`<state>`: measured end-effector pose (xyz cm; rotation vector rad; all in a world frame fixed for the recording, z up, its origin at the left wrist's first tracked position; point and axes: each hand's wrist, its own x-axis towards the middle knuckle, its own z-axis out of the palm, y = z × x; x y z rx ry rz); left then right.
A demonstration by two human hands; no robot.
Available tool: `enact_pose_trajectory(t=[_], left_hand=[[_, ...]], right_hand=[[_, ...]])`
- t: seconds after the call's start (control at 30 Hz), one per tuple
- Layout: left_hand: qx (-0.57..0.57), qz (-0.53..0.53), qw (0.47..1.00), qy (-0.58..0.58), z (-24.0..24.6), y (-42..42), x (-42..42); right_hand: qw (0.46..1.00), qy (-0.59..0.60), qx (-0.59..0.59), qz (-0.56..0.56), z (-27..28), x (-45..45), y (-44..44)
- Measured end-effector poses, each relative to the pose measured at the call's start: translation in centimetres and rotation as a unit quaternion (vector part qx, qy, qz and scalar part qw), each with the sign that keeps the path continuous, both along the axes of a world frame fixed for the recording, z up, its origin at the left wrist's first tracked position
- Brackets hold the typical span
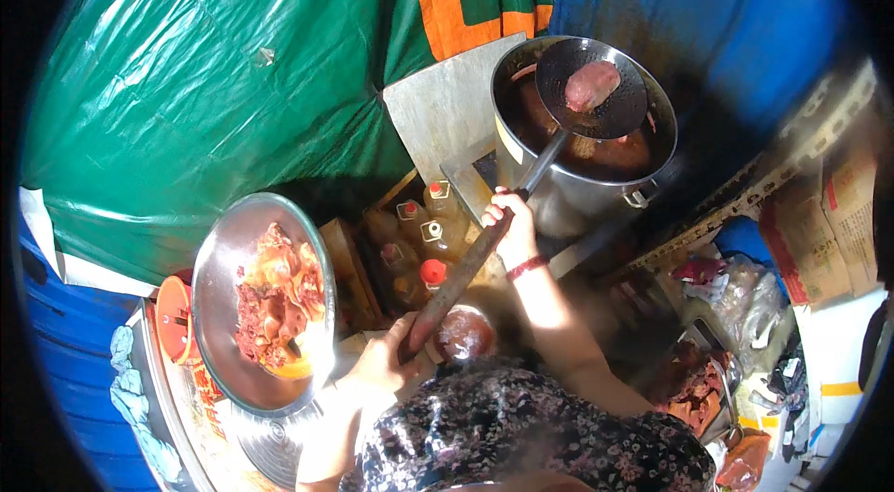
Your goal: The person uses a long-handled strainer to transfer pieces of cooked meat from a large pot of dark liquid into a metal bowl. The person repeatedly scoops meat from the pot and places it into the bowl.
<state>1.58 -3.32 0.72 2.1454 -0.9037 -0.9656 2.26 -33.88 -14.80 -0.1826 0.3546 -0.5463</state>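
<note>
A long-handled skimmer (545, 97) with a dark, perforated round head is held over a tall steel stockpot (587, 206). One oval piece of pinkish-brown meat (592, 85) lies on the skimmer's head. My right hand (513, 227), with a red bracelet at the wrist, grips the handle where the metal shaft meets the wood. The butt of the wooden handle (454, 282) is in my left hand (380, 361), close to my body. Dark reddish-brown liquid (587, 155) shows in the pot below the skimmer, with a few pieces at its surface.
A large metal bowl (216, 303) of cooked meat (279, 296) stands left, by an orange plastic container (173, 321). Several plastic bottles (434, 232) sit between bowl and pot. At right are a tray of meat (698, 387) and plastic bags (751, 310). A green tarpaulin (230, 73) hangs behind.
</note>
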Motion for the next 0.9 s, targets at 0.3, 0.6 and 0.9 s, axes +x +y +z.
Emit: enact_pose_trajectory(t=[0.3,0.6,0.9], left_hand=[[-0.057,0.036,0.992,0.108,-4.9,1.4,-0.7],[-0.065,0.052,0.992,0.091,-6.5,2.1,-1.7],[-0.105,0.055,0.993,0.025,-7.2,2.0,-2.5]], right_hand=[[0.998,0.034,-0.056,0.009,-2.1,-1.2,0.0],[0.997,0.022,-0.065,0.039,-2.7,-1.4,0.0],[0.995,0.043,-0.076,0.044,-2.2,-2.0,0.0]])
